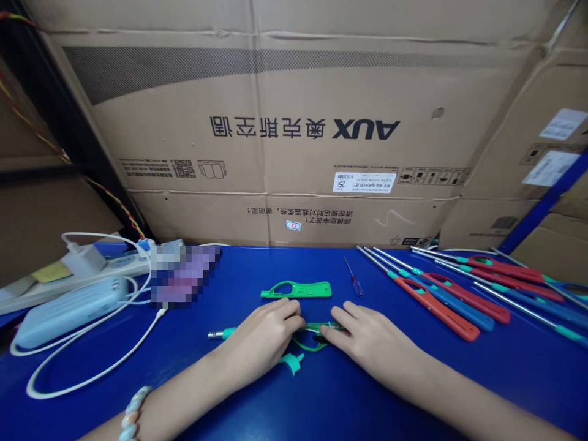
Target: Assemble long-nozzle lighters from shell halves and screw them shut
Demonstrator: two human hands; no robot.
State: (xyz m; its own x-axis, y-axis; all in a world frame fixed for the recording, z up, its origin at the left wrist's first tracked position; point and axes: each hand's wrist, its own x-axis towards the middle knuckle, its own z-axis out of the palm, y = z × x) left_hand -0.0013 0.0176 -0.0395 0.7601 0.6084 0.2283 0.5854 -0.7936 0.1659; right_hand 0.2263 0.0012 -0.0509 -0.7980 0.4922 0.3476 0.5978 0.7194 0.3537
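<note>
Both hands are on a green long-reach lighter (pixel 315 348) that lies opened up on the blue table. My left hand (pixel 271 327) is closed over its middle, and the metal nozzle with its teal collar sticks out to the left. My right hand (pixel 361 331) pinches the handle end, its fingertips on the inner parts, which are partly hidden. A loose teal trigger piece (pixel 293 363) sits just below my left fingers. Beyond the hands lies a green half-shell (pixel 312 289) of a lighter handle. A small screwdriver with a purple handle (pixel 356 286) rests to its right.
Several red and blue long lighters (pixel 438 309) lie at the right. At the left are a light-blue power bank (pixel 68 312), a power strip (pixel 124 263), white cables and a pixelated purple phone-like object (pixel 190 275). A cardboard wall (pixel 294 79) stands along the back.
</note>
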